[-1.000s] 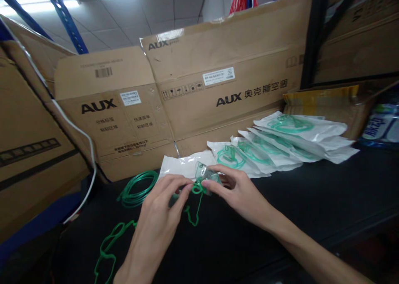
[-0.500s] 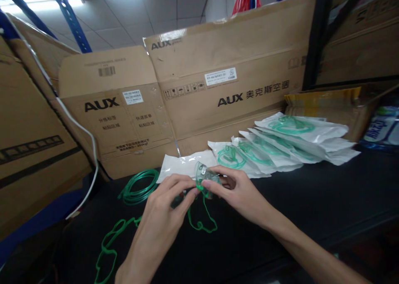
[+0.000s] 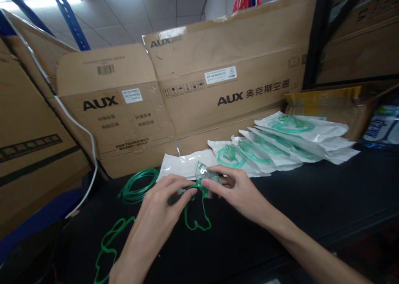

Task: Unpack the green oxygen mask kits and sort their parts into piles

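Note:
My left hand (image 3: 158, 211) and my right hand (image 3: 238, 192) meet over a black table (image 3: 311, 201). Between their fingertips is a small clear green-tinted mask (image 3: 204, 175). My right hand pinches the mask from the right. My left hand's fingers are pressed on a thin green strap (image 3: 195, 213) that hangs from the mask in a loop. A coil of green tubing (image 3: 137, 186) lies just left of my left hand, and more green strap (image 3: 109, 244) trails toward the near left.
An empty white pouch (image 3: 183, 165) lies behind the mask. A fanned row of several sealed pouches (image 3: 280, 145) with green masks runs to the right. Tall AUX cardboard boxes (image 3: 202, 84) wall the back and left. A white cable (image 3: 90, 163) hangs at left.
The hanging strap loop has shifted and changed shape under the mask. My hands stay at the mask with only small finger movements.

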Demonstrator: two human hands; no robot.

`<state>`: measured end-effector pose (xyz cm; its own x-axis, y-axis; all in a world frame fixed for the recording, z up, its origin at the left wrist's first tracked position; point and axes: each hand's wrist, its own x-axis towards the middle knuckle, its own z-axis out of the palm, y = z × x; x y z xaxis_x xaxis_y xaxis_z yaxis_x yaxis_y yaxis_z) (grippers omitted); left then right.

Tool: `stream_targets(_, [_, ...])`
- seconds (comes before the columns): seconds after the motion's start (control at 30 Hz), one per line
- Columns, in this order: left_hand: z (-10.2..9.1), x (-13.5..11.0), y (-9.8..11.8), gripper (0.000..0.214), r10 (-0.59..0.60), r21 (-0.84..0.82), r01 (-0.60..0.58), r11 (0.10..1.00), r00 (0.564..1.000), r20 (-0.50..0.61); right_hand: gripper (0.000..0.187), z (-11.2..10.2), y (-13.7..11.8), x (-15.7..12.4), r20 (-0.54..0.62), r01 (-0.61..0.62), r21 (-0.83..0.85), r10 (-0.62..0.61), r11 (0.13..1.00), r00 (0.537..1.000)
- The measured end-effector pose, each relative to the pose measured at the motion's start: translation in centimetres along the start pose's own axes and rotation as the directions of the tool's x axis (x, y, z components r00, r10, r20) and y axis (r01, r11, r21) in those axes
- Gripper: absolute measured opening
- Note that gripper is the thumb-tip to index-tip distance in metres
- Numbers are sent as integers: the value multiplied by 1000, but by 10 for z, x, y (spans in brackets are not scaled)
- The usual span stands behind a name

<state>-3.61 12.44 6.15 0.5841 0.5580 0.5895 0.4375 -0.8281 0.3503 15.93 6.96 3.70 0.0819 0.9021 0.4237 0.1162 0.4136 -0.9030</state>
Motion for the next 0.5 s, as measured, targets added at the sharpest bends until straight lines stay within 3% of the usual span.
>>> stream_targets(0.17, [0, -1, 7, 11, 49, -19, -49, 999, 998, -37, 28, 0, 1, -1, 18, 11, 9, -11, 1000, 1000])
stream_targets(0.33, [-6, -1, -7, 13, -95, 79, 97, 992, 995, -29, 29, -3, -2, -1, -16, -12, -1, 12, 1000, 1000])
stream_targets(0.5, [-6, 0, -3, 17, -157, -13, 157, 987, 988, 1, 26, -5, -10, -2, 73, -38, 105, 30, 994, 997])
